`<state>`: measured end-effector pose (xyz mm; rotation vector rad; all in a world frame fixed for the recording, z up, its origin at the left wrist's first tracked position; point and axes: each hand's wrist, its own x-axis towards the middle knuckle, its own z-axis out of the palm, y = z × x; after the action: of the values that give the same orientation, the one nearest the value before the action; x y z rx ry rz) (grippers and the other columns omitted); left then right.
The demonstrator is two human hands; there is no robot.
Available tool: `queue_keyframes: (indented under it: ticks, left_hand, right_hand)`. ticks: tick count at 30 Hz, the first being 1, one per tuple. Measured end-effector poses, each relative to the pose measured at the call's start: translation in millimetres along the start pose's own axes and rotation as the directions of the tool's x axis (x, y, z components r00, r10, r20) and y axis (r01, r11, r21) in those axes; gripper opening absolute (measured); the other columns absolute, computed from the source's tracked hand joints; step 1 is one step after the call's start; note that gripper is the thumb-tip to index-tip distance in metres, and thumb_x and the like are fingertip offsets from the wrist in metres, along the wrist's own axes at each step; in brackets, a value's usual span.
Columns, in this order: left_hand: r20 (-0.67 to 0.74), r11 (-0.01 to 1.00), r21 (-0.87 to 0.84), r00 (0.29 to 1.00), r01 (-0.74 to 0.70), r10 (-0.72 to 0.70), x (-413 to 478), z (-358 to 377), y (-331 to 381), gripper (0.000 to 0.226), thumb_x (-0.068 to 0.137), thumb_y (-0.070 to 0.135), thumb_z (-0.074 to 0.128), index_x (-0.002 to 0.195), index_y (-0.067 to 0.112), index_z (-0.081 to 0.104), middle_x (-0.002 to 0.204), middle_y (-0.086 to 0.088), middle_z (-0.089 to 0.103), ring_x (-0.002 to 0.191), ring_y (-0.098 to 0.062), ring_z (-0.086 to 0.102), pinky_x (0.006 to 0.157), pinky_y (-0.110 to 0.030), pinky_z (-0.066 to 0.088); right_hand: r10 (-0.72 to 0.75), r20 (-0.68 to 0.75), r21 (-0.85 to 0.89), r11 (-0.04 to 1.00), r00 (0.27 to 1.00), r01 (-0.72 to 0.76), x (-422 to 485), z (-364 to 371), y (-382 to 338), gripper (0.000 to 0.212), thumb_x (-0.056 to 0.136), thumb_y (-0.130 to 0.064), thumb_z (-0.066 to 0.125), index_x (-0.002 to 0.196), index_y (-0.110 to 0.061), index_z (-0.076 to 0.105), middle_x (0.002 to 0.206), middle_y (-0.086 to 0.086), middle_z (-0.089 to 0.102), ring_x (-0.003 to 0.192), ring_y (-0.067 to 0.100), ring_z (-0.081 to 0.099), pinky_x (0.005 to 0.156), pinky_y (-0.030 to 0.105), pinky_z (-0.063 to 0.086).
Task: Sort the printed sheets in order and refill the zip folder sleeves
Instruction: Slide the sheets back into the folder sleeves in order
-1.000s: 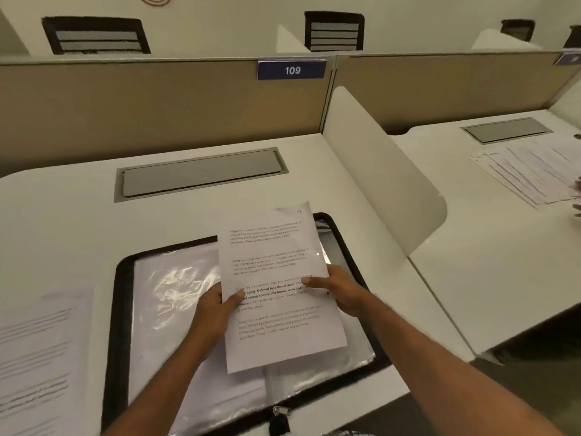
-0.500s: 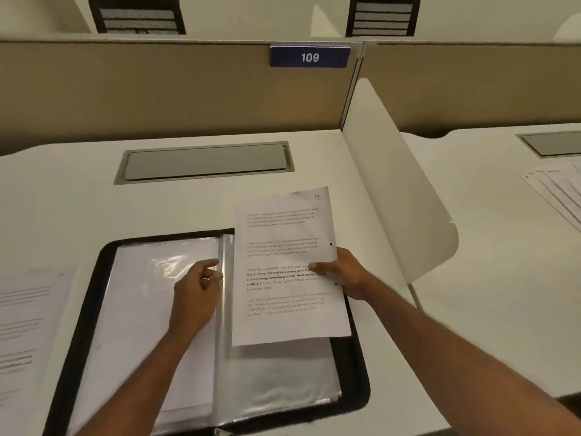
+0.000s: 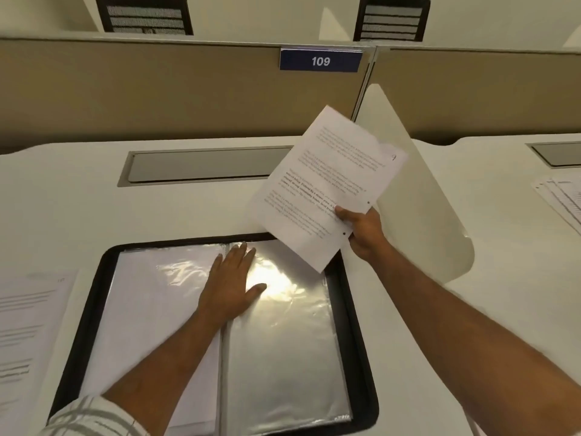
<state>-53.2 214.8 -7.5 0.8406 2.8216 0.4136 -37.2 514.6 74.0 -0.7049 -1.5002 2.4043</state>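
Your left hand (image 3: pixel 231 289) lies flat, fingers straight, pinning the zip folder (image 3: pixel 349 341) open, while your right hand (image 3: pixel 361 229) pinches the printed sheet (image 3: pixel 327 184) aloft, clear of the waiting sleeve (image 3: pixel 283 357).

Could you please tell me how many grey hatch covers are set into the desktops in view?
2. One hatch cover sits behind the zip folder; the other hatch cover is at the frame's right edge, partly cropped. More may lie out of view.

I get one wide head view, looking forward and down from close above the desk (image 3: pixel 78 199), the zip folder (image 3: pixel 345 316) low in frame and the partition (image 3: pixel 157 89) across the top
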Motion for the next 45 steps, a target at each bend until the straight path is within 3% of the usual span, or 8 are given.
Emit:
queue_keyframes:
  ticks: [4, 7, 13, 18, 23, 33, 42, 45]
  left_hand:
    - [0.026, 1.000, 0.008, 0.999, -0.029, 0.028, 9, 4, -4, 0.101, 0.077, 0.084, 0.019, 0.156, 0.021, 0.019, 0.164, -0.001, 0.016, 0.152, -0.019, 0.010, 0.121, -0.040, 0.004]
    - [-0.026, 0.998, 0.015, 0.998, -0.061, 0.061, 12, 12, -9, 0.091, 0.083, 0.079, 0.029, 0.153, 0.020, 0.032, 0.158, -0.001, 0.033, 0.148, -0.021, 0.026, 0.120, -0.043, 0.015]
    - [-0.297, 0.993, -0.014, 0.948, -0.121, 0.111, 17, 10, -11, 0.056, 0.089, 0.054, 0.049, 0.127, 0.016, 0.063, 0.116, 0.000, 0.067, 0.110, -0.024, 0.061, 0.095, -0.036, 0.039]
    - [-0.304, 0.998, -0.053, 0.953, -0.030, 0.013, 33, 3, -10, 0.037, 0.085, 0.041, 0.055, 0.112, 0.020, 0.071, 0.093, 0.005, 0.067, 0.092, -0.024, 0.062, 0.079, -0.040, 0.042]
    - [-0.294, 0.992, -0.126, 0.956, -0.019, -0.019, 45, -2, -9, 0.003, 0.078, 0.033, 0.072, 0.080, 0.031, 0.071, 0.086, 0.011, 0.056, 0.087, -0.017, 0.055, 0.079, -0.034, 0.032]
    - [-0.258, 0.989, -0.142, 0.966, -0.049, 0.011, 50, -11, -6, 0.024, 0.074, 0.032, 0.084, 0.076, 0.027, 0.061, 0.071, 0.013, 0.061, 0.073, -0.015, 0.058, 0.075, -0.032, 0.030]
    - [-0.177, 0.982, -0.158, 0.981, -0.104, 0.076, 56, -28, -30, 0.038, 0.076, 0.058, 0.067, 0.103, 0.032, 0.064, 0.079, 0.020, 0.058, 0.081, -0.003, 0.047, 0.084, -0.032, 0.029]
    - [-0.137, 0.981, -0.157, 0.986, -0.117, 0.096, 61, -40, -44, 0.027, 0.081, 0.046, 0.061, 0.103, 0.031, 0.066, 0.078, 0.023, 0.056, 0.085, -0.007, 0.049, 0.086, -0.034, 0.030]
  right_hand:
    - [-0.046, -0.032, 0.020, 0.999, 0.998, 0.047, 20, 19, -6, 0.046, 0.085, 0.009, 0.067, 0.128, -0.006, 0.058, 0.121, 0.012, 0.068, 0.107, 0.028, 0.069, 0.080, 0.038, 0.060]
    - [-0.064, -0.021, 0.000, 0.998, 0.998, 0.064, 35, 33, -2, 0.044, 0.085, 0.008, 0.067, 0.125, -0.007, 0.059, 0.123, 0.015, 0.067, 0.110, 0.031, 0.067, 0.085, 0.044, 0.059]
    - [-0.082, -0.026, -0.032, 0.996, 0.996, 0.081, 61, 55, 13, 0.054, 0.080, 0.010, 0.071, 0.129, -0.008, 0.056, 0.128, 0.017, 0.064, 0.115, 0.034, 0.063, 0.098, 0.055, 0.052]
    - [-0.075, -0.002, -0.012, 0.997, 0.997, 0.075, 74, 71, 22, 0.053, 0.081, 0.011, 0.070, 0.128, -0.007, 0.056, 0.128, 0.018, 0.064, 0.116, 0.035, 0.062, 0.098, 0.055, 0.052]
    - [-0.045, 0.041, -0.018, 0.999, 0.998, 0.046, 80, 81, 34, 0.044, 0.081, 0.012, 0.069, 0.114, -0.014, 0.061, 0.119, 0.013, 0.068, 0.112, 0.035, 0.064, 0.098, 0.054, 0.052]
    - [0.104, 0.163, -0.239, 0.969, 0.981, -0.062, 73, 63, 52, 0.043, 0.081, 0.007, 0.072, 0.123, -0.001, 0.062, 0.121, 0.017, 0.069, 0.108, 0.038, 0.067, 0.092, 0.051, 0.056]
    - [0.223, 0.290, -0.362, 0.926, 0.931, -0.109, 78, 27, 40, 0.049, 0.080, 0.009, 0.071, 0.128, 0.003, 0.059, 0.123, 0.020, 0.067, 0.111, 0.038, 0.066, 0.093, 0.049, 0.056]
    - [0.244, 0.292, -0.402, 0.909, 0.925, -0.113, 81, 23, 38, 0.050, 0.080, 0.007, 0.072, 0.128, 0.002, 0.058, 0.124, 0.020, 0.067, 0.111, 0.038, 0.066, 0.094, 0.052, 0.055]
